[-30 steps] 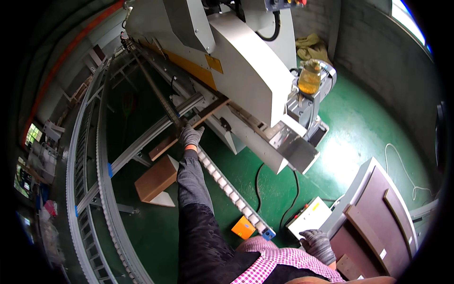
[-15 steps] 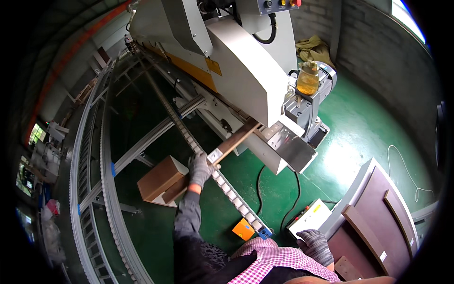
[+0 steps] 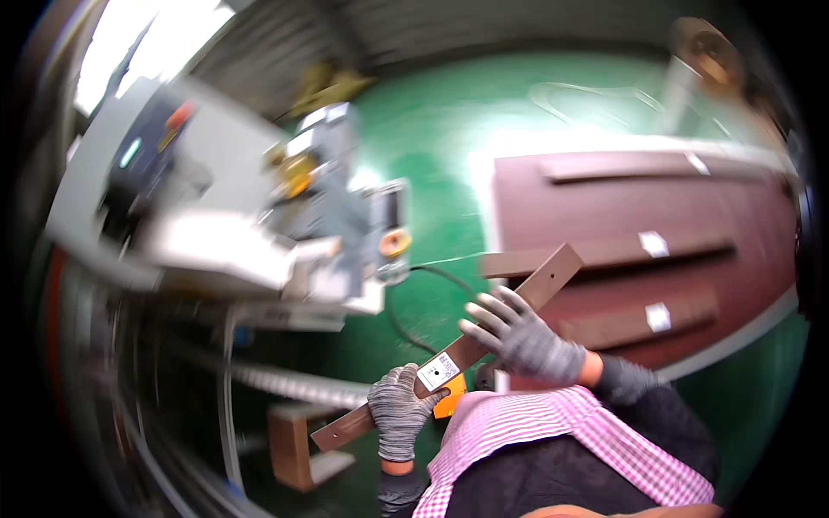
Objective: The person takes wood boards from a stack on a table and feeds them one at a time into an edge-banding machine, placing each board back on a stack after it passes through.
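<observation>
A narrow brown board with a white label and small holes slants across in front of my body. My gloved left hand is closed around its lower left part, thumb on the near side beside the label. My right hand, in the same grey striped glove, has its fingers spread over the board's upper right part. Whether those fingers touch the board is not certain. Beyond the right hand, several similar brown strips with white labels lie on a wide maroon panel.
Left of me stands a light grey machine, blurred, with a yellow jar on it. A roller rail extends left, near a brown box-like piece. An orange block sits close to my apron. A black cable curves over the green floor.
My view has swung right, from the machine to the maroon panel. The board has come away from the machine in my left hand, and my right hand has risen to it.
</observation>
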